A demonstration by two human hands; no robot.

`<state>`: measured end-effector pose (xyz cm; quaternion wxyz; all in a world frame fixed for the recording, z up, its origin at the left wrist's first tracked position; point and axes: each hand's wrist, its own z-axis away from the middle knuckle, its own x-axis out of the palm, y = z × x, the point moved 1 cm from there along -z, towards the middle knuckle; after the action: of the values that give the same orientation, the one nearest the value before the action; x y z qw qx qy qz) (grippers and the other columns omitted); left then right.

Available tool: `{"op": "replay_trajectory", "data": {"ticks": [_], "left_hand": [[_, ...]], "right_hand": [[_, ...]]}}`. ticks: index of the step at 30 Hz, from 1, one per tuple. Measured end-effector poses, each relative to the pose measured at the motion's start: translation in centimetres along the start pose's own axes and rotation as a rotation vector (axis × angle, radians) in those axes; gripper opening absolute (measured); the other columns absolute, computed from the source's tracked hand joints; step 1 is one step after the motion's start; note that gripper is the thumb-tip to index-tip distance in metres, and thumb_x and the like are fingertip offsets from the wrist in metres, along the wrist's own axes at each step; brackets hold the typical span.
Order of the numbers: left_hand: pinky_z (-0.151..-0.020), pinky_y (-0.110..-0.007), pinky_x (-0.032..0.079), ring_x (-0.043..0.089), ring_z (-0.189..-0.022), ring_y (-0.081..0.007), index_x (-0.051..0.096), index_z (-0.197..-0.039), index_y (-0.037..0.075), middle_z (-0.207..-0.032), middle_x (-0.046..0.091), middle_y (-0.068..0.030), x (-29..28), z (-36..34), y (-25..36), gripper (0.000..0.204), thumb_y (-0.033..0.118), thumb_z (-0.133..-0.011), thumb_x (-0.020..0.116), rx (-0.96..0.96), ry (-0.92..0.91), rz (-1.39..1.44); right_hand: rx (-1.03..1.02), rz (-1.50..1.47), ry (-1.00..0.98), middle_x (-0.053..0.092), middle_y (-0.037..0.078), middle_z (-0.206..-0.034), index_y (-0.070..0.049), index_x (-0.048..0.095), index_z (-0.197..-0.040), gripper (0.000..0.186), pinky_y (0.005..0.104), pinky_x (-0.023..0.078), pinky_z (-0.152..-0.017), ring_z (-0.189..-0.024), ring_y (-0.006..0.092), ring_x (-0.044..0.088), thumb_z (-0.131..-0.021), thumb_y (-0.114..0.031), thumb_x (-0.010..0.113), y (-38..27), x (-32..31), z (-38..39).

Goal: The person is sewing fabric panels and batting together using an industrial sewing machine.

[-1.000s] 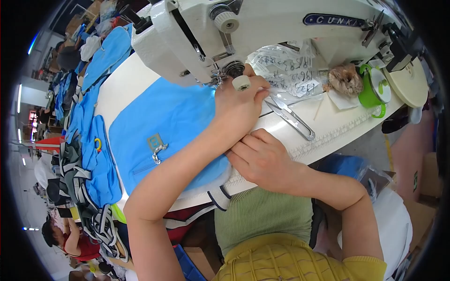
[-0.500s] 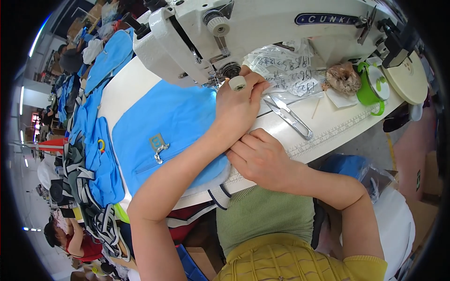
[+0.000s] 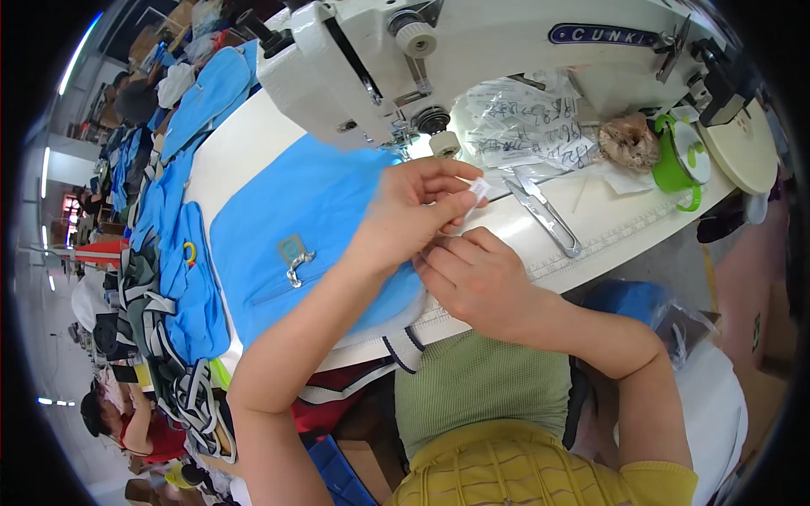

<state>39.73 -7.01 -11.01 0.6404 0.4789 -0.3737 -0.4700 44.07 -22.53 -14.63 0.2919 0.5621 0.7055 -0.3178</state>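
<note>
A small white label (image 3: 479,189) is pinched between the thumb and fingers of my left hand (image 3: 418,202), just in front of the sewing machine (image 3: 506,42). Below it, my right hand (image 3: 477,274) is closed with curled fingers beside the fabric's edge; what they grip is hidden. Under my left forearm lies a blue fabric piece (image 3: 261,215), its far edge reaching the needle area. It bears a small square patch (image 3: 291,246), a zipper and a silvery zipper pull (image 3: 297,270). Metal thread snips (image 3: 547,218) lie right of my hands.
Plastic bags with written slips (image 3: 523,126), a bag of brown stuff (image 3: 629,142) and a green lidded cup (image 3: 675,164) stand on the right. A ruler strip (image 3: 607,244) runs along the table's front edge. Blue pieces (image 3: 190,287) and striped straps (image 3: 139,295) pile up left.
My left hand has drawn back from beside the needle toward me, and the white label now shows in its fingers. My right hand stays close to the fabric's edge.
</note>
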Motion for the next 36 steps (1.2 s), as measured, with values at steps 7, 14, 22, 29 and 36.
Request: {"op": "replay_trajectory", "data": {"ticks": [7,14,22,29,36], "left_hand": [[-0.068,-0.024,0.050,0.061,-0.078,-0.0060,0.073,-0.117,0.000,-0.097,0.075,-0.0026,-1.7,0.5,-0.9,0.024,0.012,-0.096,0.077,0.006,0.149,-0.111],[-0.053,-0.023,0.051,0.071,-0.076,-0.0104,0.070,-0.114,0.000,-0.097,0.077,-0.0071,-1.2,2.1,0.0,0.023,0.016,-0.098,0.074,-0.116,0.409,0.163],[-0.053,-0.022,0.051,0.073,-0.077,-0.0115,0.074,-0.103,0.001,-0.090,0.075,-0.0027,-6.2,2.3,0.1,0.024,0.020,-0.091,0.083,-0.117,0.405,-0.092],[-0.070,-0.026,0.065,0.077,-0.088,-0.0177,0.069,-0.106,-0.002,-0.099,0.076,-0.0128,-5.9,2.2,-0.7,0.021,0.014,-0.096,0.078,-0.071,0.501,0.071],[-0.068,-0.028,0.065,0.078,-0.091,-0.0220,0.060,-0.122,-0.004,-0.107,0.077,-0.0194,-5.7,2.4,-0.7,0.031,0.018,-0.102,0.071,-0.030,0.542,0.151]], "right_hand": [[0.019,-0.001,-0.038,0.072,0.009,-0.109,-0.002,0.074,-0.106,0.032,0.0334,0.049,-0.082,-0.100,0.0209,0.068,-0.078,-0.015,0.068,-0.1,-0.3,-0.4],[0.041,-0.021,-0.120,0.072,0.008,-0.110,-0.002,0.074,-0.105,0.030,0.0332,0.049,-0.083,-0.103,0.0208,0.069,-0.079,-0.014,0.068,-0.2,-0.4,-0.2],[0.003,-0.020,-0.009,0.067,0.009,-0.104,0.002,0.072,-0.103,0.026,0.0342,0.049,-0.087,-0.106,0.0227,0.066,-0.081,-0.012,0.069,0.0,-0.4,-0.4],[0.030,0.000,-0.067,0.073,0.010,-0.117,-0.002,0.074,-0.109,0.032,0.0349,0.051,-0.087,-0.108,0.0217,0.070,-0.080,-0.012,0.067,-0.1,-0.6,-0.4],[0.009,0.001,-0.032,0.068,0.009,-0.106,0.001,0.072,-0.104,0.024,0.0329,0.049,-0.086,-0.107,0.0206,0.066,-0.083,-0.011,0.069,-0.1,-0.6,-0.6]]}}
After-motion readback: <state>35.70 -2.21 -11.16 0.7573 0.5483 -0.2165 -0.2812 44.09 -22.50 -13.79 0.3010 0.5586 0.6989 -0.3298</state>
